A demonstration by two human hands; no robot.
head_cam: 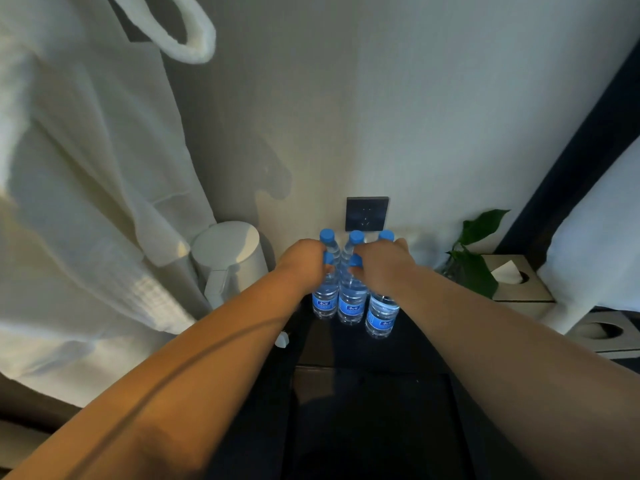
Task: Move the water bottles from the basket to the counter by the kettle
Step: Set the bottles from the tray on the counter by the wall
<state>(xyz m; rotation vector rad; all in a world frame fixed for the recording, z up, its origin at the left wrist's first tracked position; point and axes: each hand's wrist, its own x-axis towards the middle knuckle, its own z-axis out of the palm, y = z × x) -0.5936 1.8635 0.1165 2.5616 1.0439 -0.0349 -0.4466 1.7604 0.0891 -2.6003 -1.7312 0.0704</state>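
Note:
Several clear water bottles with blue caps and blue labels stand clustered upright on the dark counter (408, 344), right of the white kettle (230, 258). My left hand (304, 263) is closed around the neck of the front left bottle (325, 301). My right hand (382, 266) grips the necks of the middle bottle (350, 306) and the front right bottle (381, 317). Behind my hands, three more blue caps (356, 236) rise near the wall. No basket is in view.
A white bathrobe (79, 188) hangs at the left, touching the kettle. A dark wall socket (367, 213) sits above the bottles. At the right stand a green plant (474, 265), a tissue box (519, 282) and a white pillow (602, 237).

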